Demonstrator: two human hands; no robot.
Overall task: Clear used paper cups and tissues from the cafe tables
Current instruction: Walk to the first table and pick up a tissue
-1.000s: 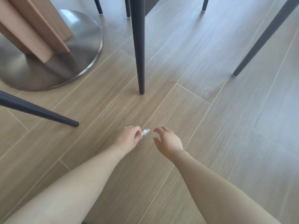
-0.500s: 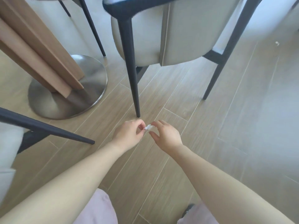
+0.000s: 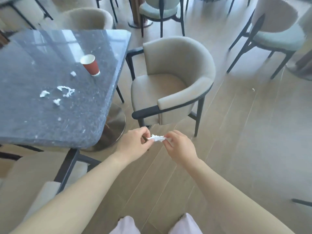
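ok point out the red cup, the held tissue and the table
red cup [image 3: 92,66]: head view, its red side wall
held tissue [image 3: 157,138]: head view, middle of the white wad
table [image 3: 42,53]: head view, bare dark top

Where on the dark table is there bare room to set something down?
On the table, the far strip behind the cup is mostly bare, and so is the near band between the tissue scraps and the front edge, save tiny crumbs. The middle left is crowded: scraps lie clustered, with the cup beyond them to the right.
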